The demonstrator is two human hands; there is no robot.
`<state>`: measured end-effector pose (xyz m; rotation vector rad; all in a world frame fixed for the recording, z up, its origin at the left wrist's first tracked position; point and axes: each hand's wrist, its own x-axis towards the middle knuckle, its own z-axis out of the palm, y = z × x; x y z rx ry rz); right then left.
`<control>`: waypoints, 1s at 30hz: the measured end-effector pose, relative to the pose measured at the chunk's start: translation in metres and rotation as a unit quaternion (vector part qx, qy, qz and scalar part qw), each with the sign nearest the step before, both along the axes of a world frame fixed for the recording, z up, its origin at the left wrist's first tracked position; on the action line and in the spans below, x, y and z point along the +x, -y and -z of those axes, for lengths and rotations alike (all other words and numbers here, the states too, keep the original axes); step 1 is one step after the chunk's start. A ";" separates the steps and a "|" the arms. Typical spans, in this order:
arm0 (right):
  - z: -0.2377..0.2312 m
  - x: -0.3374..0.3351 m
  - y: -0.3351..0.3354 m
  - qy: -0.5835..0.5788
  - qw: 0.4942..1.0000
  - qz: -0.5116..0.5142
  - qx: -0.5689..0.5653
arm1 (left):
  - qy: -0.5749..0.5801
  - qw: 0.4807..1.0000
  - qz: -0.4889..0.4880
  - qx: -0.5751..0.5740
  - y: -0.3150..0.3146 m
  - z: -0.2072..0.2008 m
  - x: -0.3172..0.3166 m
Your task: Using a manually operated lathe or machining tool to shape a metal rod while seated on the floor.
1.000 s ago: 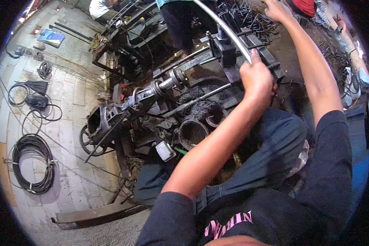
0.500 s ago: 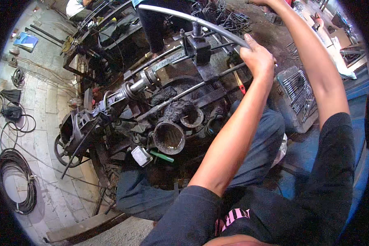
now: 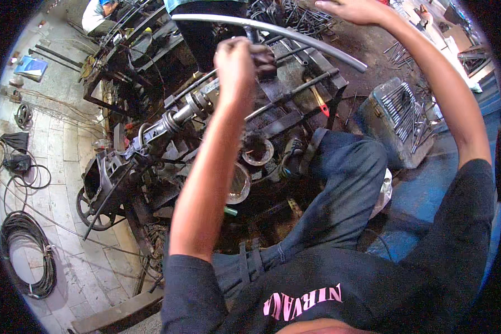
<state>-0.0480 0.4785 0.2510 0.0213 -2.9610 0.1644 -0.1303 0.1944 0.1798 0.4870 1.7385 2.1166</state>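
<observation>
A long grey bar or tube [image 3: 312,42] lies across the upper part of the head view, passing over a greasy lathe-like machine [image 3: 295,94]. My left hand [image 3: 235,61] is raised beside a dark metal block [image 3: 263,62] on the machine, below the tube; its fingers are smeared by motion. At the top edge, my right hand [image 3: 353,10] is stretched out flat above the tube's right part, apparently holding nothing. Two round grimy cups [image 3: 257,151] sit under the machine's rods, the larger one partly hidden by my left forearm.
A brush with a red handle [image 3: 323,104] rests on the machine's right side. An open case of drill-like bits [image 3: 398,122] stands to the right. Coiled cable [image 3: 28,253] lies on the tiled floor at left. Another person [image 3: 97,15] is at the far left.
My left hand has let go of the tube's right end and moved left to the dark block. My right hand has come lower into view. The tube's right end now shows free.
</observation>
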 end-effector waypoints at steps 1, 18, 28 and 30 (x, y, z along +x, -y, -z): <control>-0.002 0.009 0.030 0.009 0.998 0.004 -0.056 | -0.124 0.989 -0.061 -0.056 0.016 -0.008 -0.020; 0.091 0.066 0.075 -0.090 0.981 0.173 -0.005 | -0.709 0.530 0.012 -0.465 -0.008 -0.018 -0.229; 0.112 -0.011 -0.035 -0.102 0.976 0.179 0.066 | -0.465 0.530 0.167 -0.689 -0.001 -0.062 -0.209; 0.112 -0.038 -0.049 -0.123 0.966 0.190 0.120 | -0.291 0.624 0.235 -0.686 0.010 -0.063 -0.188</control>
